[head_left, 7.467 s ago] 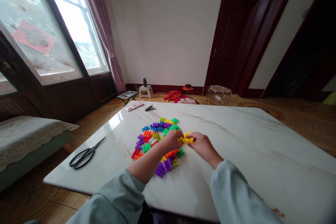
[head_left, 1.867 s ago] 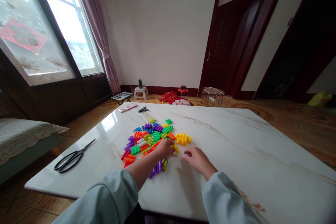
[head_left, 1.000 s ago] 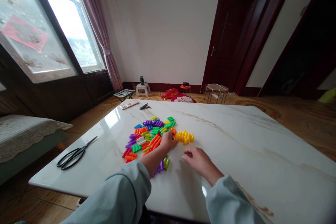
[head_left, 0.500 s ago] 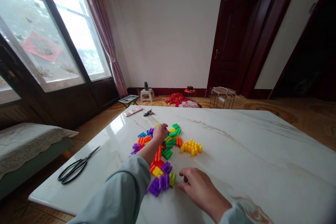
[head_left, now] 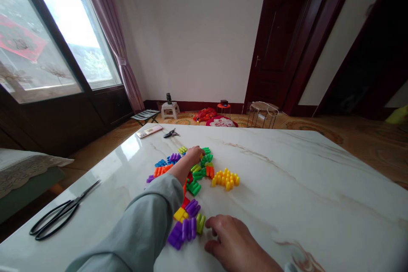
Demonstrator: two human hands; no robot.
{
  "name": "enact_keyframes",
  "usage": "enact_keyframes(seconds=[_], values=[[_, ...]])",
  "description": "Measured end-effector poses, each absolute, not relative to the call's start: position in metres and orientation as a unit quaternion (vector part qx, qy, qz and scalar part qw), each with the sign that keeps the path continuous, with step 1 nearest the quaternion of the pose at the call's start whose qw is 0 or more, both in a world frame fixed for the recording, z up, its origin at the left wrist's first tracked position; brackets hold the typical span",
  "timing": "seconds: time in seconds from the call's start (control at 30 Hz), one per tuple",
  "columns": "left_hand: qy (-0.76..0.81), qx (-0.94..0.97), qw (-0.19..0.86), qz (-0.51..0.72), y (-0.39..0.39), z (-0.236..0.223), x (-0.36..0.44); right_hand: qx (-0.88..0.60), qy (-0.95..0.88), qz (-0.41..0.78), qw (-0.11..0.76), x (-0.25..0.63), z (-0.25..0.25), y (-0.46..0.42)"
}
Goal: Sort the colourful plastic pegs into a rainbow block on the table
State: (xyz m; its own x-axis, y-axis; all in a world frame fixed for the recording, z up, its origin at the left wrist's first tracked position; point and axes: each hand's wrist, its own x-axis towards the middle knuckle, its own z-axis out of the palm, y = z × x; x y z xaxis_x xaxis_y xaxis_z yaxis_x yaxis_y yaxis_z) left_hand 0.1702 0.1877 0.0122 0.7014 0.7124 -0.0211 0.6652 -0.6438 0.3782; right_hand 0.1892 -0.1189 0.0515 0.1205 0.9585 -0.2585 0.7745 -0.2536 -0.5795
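Note:
My left hand point(head_left: 193, 155) reaches over the far side of a loose pile of plastic building blocks, fingertips closed down on a small yellow block point(head_left: 201, 157), mostly hidden by them. Green blocks point(head_left: 206, 160) lie just right of these fingers. My right hand point(head_left: 230, 238) rests low over the table, fingers curled and thumb apart, holding nothing. Beside its fingertips is a lime-green block point(head_left: 200, 223), next to purple blocks point(head_left: 189, 229). Joined yellow blocks point(head_left: 225, 179) form a cluster right of the pile. My left sleeve covers part of the pile.
Black-handled scissors point(head_left: 63, 214) lie on the left of the marble-patterned table point(head_left: 287, 187). A phone point(head_left: 149, 131) and a bunch of keys point(head_left: 171, 133) are at the far left edge. Stools, including a white one point(head_left: 170, 110), stand on the floor beyond.
My left hand has moved slightly right across the pile, onto the yellow block. The right hand stays near the lime-green block. The whole view has shifted a little.

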Motion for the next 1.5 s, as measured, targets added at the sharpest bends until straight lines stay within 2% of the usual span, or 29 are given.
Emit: enact_keyframes(seconds=[0.2,0.33,0.53,0.63,0.73,0.93,1.17,1.23,1.37,1.5], values=[[0.409,0.869,0.232,0.155,0.177,0.021,0.162,-0.749,-0.593,0.247,0.160,0.194,0.044,-0.113],[0.421,0.824,0.321,0.200,0.155,0.041,0.148,-0.768,-0.572,0.212,0.198,0.202,0.041,-0.104],[0.376,0.756,0.489,0.219,0.081,0.069,0.117,-0.766,-0.475,0.155,0.404,0.219,0.035,-0.090],[0.337,0.678,0.610,0.233,0.041,0.079,0.100,-0.702,-0.443,0.195,0.523,0.219,0.041,-0.090],[0.300,0.598,0.695,0.265,0.011,0.085,0.087,-0.626,-0.455,0.236,0.588,0.210,0.055,-0.095],[0.336,0.577,0.677,0.310,-0.011,0.076,0.079,-0.585,-0.411,0.265,0.647,0.199,0.068,-0.100],[0.325,0.549,0.699,0.323,0.000,0.056,0.095,-0.539,-0.236,0.380,0.713,0.197,0.051,-0.089],[0.329,0.561,0.687,0.326,0.003,0.053,0.101,-0.538,-0.209,0.381,0.722,0.195,0.047,-0.083],[0.354,0.697,0.557,0.282,0.015,0.053,0.100,-0.580,-0.251,0.295,0.717,0.209,0.043,-0.072],[0.371,0.736,0.484,0.293,0.040,0.054,0.078,-0.675,-0.251,0.114,0.685,0.253,0.025,-0.072]])
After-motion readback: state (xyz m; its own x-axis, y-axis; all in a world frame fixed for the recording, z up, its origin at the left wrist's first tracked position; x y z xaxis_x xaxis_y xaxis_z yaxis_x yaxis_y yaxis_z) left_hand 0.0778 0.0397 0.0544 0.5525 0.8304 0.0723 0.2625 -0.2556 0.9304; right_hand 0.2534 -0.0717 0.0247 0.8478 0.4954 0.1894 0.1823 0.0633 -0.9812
